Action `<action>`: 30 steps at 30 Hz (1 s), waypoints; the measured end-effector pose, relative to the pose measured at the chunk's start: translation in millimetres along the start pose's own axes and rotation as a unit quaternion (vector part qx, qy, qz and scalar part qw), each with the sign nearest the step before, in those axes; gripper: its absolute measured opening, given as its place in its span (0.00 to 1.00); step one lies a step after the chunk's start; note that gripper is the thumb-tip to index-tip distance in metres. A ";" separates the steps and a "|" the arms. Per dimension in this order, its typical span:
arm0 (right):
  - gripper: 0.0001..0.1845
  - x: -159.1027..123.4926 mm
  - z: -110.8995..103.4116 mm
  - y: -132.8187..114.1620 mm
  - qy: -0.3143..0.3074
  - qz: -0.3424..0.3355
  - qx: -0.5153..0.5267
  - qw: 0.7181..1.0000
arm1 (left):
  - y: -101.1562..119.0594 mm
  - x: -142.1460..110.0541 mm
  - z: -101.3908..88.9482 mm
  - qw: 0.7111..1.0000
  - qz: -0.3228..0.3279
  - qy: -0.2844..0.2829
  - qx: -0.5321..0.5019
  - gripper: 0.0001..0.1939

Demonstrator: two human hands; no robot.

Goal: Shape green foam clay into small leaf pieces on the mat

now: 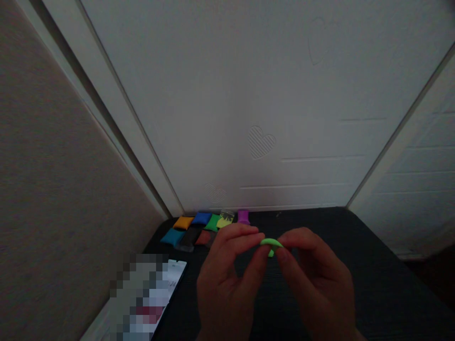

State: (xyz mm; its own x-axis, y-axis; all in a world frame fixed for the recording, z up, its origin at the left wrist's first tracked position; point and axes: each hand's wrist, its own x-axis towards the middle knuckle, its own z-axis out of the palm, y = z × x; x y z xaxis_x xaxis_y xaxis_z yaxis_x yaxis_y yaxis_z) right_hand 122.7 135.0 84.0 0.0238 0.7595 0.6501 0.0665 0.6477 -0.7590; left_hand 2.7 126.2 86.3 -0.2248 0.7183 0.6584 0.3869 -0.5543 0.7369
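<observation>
White panel (199,94) with a pressed heart (261,143) stands behind the dark surface (377,274). Over this surface is the green strip (272,242), bent like an arch. At the left end of the strip, the left hand (227,274) is pinching it with thumb and fingers; at its right end, the right hand (320,274) is pinching it too. Behind the strip, toward its left, lie coloured packets (202,218). Also left of the strip, but nearer, lies a flat thing (176,271), partly blurred.

Single head-worn view, looking forward and down over a nearby dark tabletop (380,289), facing a white panel (213,94).
</observation>
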 end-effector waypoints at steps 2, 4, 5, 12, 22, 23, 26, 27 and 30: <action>0.11 -0.7 0.3 -0.3 -0.003 0.016 0.007 1.000 | 0.3 0.0 0.5 1.000 -0.005 0.002 0.004 0.12; 0.11 -1.3 0.6 -0.2 -0.004 0.020 0.011 1.000 | 0.4 0.2 0.8 1.000 -0.006 -0.003 -0.003 0.13; 0.11 -1.6 0.7 0.0 -0.004 0.021 0.013 1.000 | 0.2 0.4 0.8 1.000 -0.007 -0.008 -0.010 0.13; 0.12 -2.1 0.2 2.7 -0.013 0.048 0.019 0.999 | -0.6 0.5 0.5 0.998 -0.006 -0.020 -0.054 0.11; 0.12 -0.2 3.2 1.6 -0.009 -0.016 -0.021 1.000 | -2.7 0.3 4.1 0.996 0.085 0.020 -0.004 0.14; 0.12 -0.2 3.0 1.7 -0.008 -0.016 -0.020 1.000 | -2.7 0.4 4.1 0.996 0.085 0.017 -0.006 0.14; 0.10 0.5 1.5 1.4 -0.017 0.001 -0.012 1.000 | -2.0 1.0 3.0 0.997 0.077 -0.005 -0.026 0.14; 0.10 0.8 0.9 1.0 -0.025 0.008 -0.012 1.000 | -1.8 1.2 2.6 0.997 0.073 -0.013 -0.032 0.14; 0.09 1.2 0.3 -1.0 -0.042 0.018 -0.015 0.999 | -2.5 1.9 2.1 0.997 0.057 -0.023 -0.043 0.14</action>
State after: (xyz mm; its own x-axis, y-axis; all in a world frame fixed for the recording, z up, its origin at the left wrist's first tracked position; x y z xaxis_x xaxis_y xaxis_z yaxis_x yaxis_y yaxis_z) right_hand 122.3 135.4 85.5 -0.0569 0.7859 0.6157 0.0976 0.6182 -0.7800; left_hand 3.2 129.8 85.4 -0.1416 0.6661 0.7323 0.3286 -0.6662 0.6695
